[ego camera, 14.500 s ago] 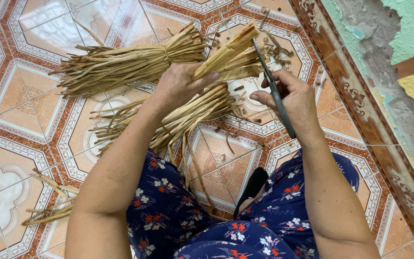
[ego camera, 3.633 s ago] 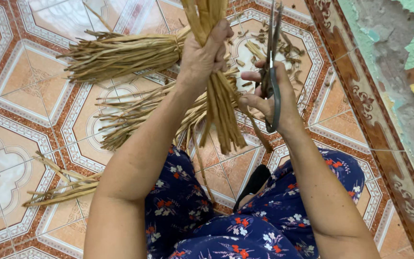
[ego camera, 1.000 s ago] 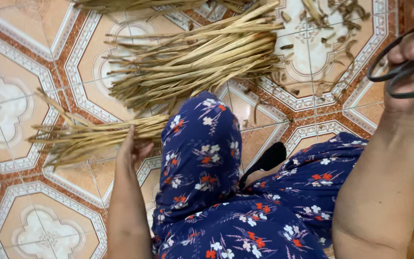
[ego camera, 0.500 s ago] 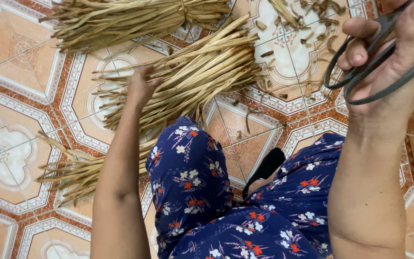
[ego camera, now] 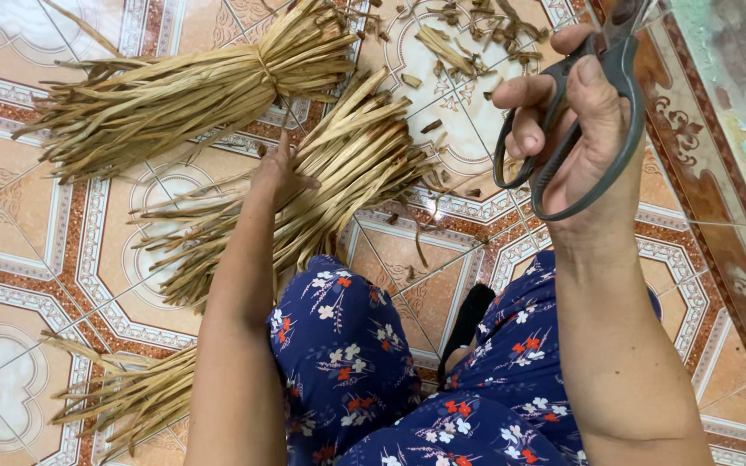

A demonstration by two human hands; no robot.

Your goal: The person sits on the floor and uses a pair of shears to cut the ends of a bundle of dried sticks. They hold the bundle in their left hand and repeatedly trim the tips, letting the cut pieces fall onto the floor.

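My left hand [ego camera: 280,173] rests on the loose straw bundle [ego camera: 304,194], fingers spread, not clamped. My right hand [ego camera: 582,121] is closed round the scissors [ego camera: 573,112], up right of that bundle. The tied sheaf [ego camera: 183,91] lies just beyond it.

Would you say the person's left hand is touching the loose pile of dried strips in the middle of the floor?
Touching. In the head view the left hand lies on the loose pile of dried strips, its fingers pressed among them with no gap showing.
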